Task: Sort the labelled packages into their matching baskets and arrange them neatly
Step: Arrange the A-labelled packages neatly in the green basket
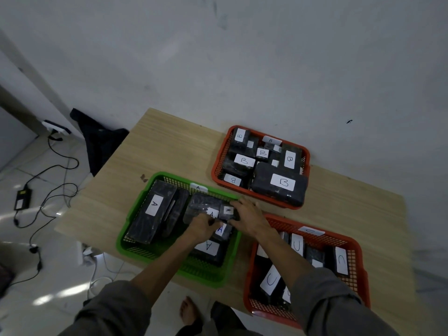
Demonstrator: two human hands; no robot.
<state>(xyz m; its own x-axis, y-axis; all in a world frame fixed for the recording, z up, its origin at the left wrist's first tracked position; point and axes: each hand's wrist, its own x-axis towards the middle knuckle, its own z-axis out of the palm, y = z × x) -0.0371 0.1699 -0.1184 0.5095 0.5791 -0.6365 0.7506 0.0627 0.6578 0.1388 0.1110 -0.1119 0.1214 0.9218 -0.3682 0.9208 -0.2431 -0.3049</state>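
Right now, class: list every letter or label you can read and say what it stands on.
"A": tag on green plastic basket rim and white labels on its black wrapped packages.
"B": far orange basket tag, package labels.
"C": near orange basket package labels; its rim tag is blurred.

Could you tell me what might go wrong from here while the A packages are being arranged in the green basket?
1. The green basket sits at the table's near edge; pushing packages about could nudge it over.
2. The right hand holds a small A package above others; it may slip and land askew.
3. The left hand covers part of another A package, so labels could end up hidden or misaligned.
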